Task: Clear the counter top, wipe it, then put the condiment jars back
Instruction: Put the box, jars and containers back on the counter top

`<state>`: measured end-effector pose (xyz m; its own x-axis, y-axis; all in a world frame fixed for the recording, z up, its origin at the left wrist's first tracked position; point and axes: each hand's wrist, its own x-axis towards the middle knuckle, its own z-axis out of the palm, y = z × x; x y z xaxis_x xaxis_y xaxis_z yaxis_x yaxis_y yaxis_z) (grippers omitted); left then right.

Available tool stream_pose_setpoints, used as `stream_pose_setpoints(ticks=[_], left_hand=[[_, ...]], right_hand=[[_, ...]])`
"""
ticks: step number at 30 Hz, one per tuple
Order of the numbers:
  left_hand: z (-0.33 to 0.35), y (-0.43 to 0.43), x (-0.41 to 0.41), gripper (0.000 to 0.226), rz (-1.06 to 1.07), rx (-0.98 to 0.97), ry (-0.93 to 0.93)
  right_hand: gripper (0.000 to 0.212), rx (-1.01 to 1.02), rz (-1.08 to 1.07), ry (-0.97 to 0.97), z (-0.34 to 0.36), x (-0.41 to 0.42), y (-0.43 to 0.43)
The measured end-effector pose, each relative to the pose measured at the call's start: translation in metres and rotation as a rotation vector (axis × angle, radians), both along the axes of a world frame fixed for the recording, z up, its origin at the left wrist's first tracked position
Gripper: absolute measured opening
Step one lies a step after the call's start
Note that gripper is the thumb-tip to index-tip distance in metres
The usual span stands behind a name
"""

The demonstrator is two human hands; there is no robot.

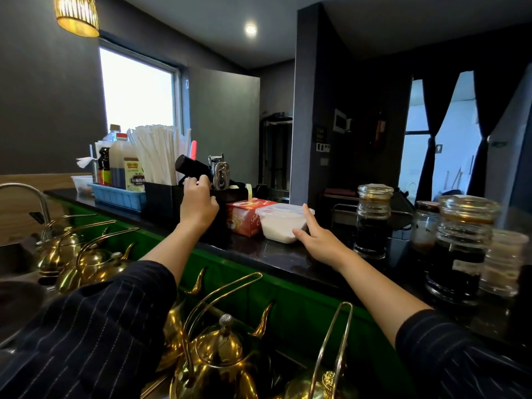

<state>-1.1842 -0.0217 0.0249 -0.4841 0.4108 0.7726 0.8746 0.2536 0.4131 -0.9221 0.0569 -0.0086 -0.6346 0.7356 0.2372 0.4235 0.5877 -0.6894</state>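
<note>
Our left hand (198,204) curls over the rim of the black caddy (164,198) mid-bench (259,250). Our right hand (315,240), fingers straight, touches the plastic tub (280,226). Condiment jars (373,223) stand at the right end.

Shiny gold metal teapots (224,349) crowded foreground before green panel (288,306); curved steel faucet (26,191) left, woven yellow pendant lamp (77,14) lit top left, dark curtains (483,122) right.

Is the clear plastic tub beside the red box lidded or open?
Lidded: a clear lid lies flat across the plastic tub, with white contents showing through its wall. The right hand touches its side.
</note>
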Motion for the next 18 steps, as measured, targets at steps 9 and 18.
stream_pose_setpoints(ticks=[9, 18], left_hand=[[-0.025, 0.021, 0.045, 0.028, -0.295, -0.193, 0.157], [-0.024, 0.02, 0.042, 0.022, -0.316, -0.146, -0.049]], right_hand=[[0.068, -0.005, -0.023, 0.018, -0.002, 0.001, 0.004], [0.06, 0.002, 0.008, 0.052, -0.002, 0.0, 0.007]])
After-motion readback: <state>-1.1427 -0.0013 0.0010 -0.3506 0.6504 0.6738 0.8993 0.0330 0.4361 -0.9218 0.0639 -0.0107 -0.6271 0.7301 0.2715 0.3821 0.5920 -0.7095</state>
